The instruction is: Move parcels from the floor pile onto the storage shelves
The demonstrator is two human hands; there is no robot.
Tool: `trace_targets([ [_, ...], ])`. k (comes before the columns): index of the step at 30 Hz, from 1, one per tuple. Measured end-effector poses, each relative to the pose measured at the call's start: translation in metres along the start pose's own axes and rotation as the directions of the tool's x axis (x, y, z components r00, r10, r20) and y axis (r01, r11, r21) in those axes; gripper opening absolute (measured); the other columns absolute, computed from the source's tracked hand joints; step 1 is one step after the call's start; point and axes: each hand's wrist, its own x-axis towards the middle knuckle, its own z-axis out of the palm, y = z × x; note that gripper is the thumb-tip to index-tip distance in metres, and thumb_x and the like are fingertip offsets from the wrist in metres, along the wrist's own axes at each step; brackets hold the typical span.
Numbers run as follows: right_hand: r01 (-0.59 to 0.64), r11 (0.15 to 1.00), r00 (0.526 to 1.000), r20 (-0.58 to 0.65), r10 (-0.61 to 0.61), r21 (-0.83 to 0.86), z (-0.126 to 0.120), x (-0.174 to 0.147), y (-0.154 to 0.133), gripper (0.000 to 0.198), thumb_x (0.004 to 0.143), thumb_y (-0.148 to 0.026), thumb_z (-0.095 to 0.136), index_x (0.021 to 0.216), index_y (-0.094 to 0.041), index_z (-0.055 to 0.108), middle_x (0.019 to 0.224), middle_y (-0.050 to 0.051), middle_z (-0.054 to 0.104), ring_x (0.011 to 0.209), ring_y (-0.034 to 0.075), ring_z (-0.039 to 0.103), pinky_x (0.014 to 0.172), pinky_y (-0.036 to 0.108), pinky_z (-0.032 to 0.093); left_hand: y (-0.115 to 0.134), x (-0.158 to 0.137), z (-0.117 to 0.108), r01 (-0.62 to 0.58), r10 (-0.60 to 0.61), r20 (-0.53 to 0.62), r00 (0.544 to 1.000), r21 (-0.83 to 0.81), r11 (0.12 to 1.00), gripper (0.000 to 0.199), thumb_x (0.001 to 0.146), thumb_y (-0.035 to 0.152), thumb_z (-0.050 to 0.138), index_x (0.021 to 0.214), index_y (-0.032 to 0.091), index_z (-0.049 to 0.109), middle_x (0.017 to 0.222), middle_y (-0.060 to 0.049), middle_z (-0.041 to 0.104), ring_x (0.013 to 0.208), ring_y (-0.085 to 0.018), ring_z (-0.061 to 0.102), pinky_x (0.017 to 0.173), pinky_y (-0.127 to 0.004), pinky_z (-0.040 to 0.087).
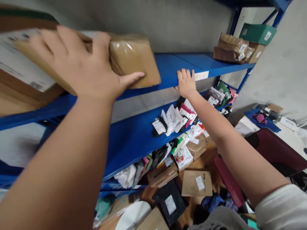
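My left hand (81,64) is at the upper shelf on the left, its fingers spread and slightly blurred. It lies against the cardboard boxes there. Its thumb rests along the front of a small brown cardboard box (136,60) wrapped in shiny tape. The fingers reach over the edge of a larger carton (26,67) with a white label, partly hidden by the hand. Farther right, my right hand (186,82) is wrapped over the front edge of the blue shelf (168,72), beside a white label strip (201,75).
Brown boxes (230,48) and a green box (257,33) stand at the shelf's far end. Labelled parcels (172,118) lie on the lower shelf. On the floor are a carton (196,182) and a black parcel (170,203). A dark red chair (278,150) stands right, before a cluttered desk.
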Motion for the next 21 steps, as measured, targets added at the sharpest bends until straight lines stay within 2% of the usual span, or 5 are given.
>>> trace_targets([
  [3,0.016,1.000,0.999,0.035,-0.016,-0.004,-0.012,-0.006,-0.004,0.068,0.100,-0.037,0.063,0.156,-0.003,0.042,0.158,0.028,0.046,0.145,0.041,0.040,0.131,0.066,0.017,0.003,0.000,0.002,0.027,-0.022,-0.036,0.999,0.149,0.989,0.116,0.073,0.096,0.060,0.155,0.013,0.053,0.143,-0.023,0.043,0.138,-0.054,0.039,0.115,-0.068,0.015],
  [6,0.035,0.999,0.999,0.003,-0.035,0.005,-0.013,-0.008,-0.005,0.061,0.098,-0.034,0.069,0.150,-0.006,0.051,0.151,0.025,0.056,0.140,0.039,0.047,0.129,0.063,0.029,-0.006,0.002,0.009,0.018,-0.007,-0.061,0.998,0.176,0.984,0.117,0.071,0.098,0.057,0.144,0.007,0.062,0.129,-0.028,0.052,0.127,-0.052,0.042,0.108,-0.069,0.026],
  [9,0.038,0.999,0.999,-0.028,-0.038,0.009,-0.008,-0.006,-0.006,0.057,0.096,-0.031,0.074,0.146,-0.009,0.056,0.148,0.022,0.061,0.138,0.037,0.051,0.128,0.060,0.036,-0.018,0.006,0.014,-0.046,0.073,-0.135,0.988,0.193,0.980,0.112,0.072,0.098,0.052,0.138,0.009,0.068,0.118,-0.026,0.059,0.117,-0.049,0.047,0.101,-0.066,0.032],
  [13,0.023,0.998,0.999,-0.026,-0.021,0.055,-0.002,-0.002,-0.009,0.059,0.096,-0.030,0.074,0.147,-0.010,0.054,0.153,0.024,0.057,0.144,0.037,0.048,0.129,0.064,0.032,-0.022,0.007,0.013,-0.084,0.135,-0.193,0.972,0.249,0.965,0.101,0.080,0.094,0.045,0.135,0.013,0.072,0.114,-0.024,0.065,0.110,-0.046,0.054,0.097,-0.057,0.037],
  [21,-0.032,0.997,0.999,-0.020,0.034,0.069,0.003,0.001,-0.017,0.062,0.097,-0.035,0.072,0.149,-0.008,0.053,0.154,0.023,0.056,0.147,0.036,0.046,0.131,0.063,0.029,-0.015,0.006,0.003,-0.098,0.165,-0.203,0.965,0.308,0.946,0.104,0.083,0.093,0.037,0.133,0.010,0.075,0.105,-0.027,0.071,0.099,-0.045,0.062,0.092,-0.053,0.041],
])
